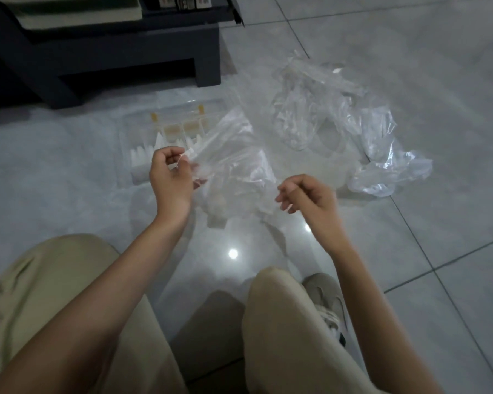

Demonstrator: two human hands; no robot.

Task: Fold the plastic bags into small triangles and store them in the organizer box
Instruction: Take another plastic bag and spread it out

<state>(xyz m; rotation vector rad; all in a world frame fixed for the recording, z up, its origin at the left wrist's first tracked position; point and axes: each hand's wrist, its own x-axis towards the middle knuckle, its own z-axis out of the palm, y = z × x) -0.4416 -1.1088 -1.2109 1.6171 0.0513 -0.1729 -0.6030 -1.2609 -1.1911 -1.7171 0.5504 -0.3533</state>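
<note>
Clear bag held up between two hands over the tiled floor
One see-through box lay at eleven o'clock from the hands, with white folded triangles along its near side, too blurred to count. One clear, crinkled bag hung unfolded at the centre; the left hand pinched one edge with curled fingers, and the right hand pinched the opposite edge likewise. A loose pile of clear bags sat at one o'clock, its number unclear
</note>
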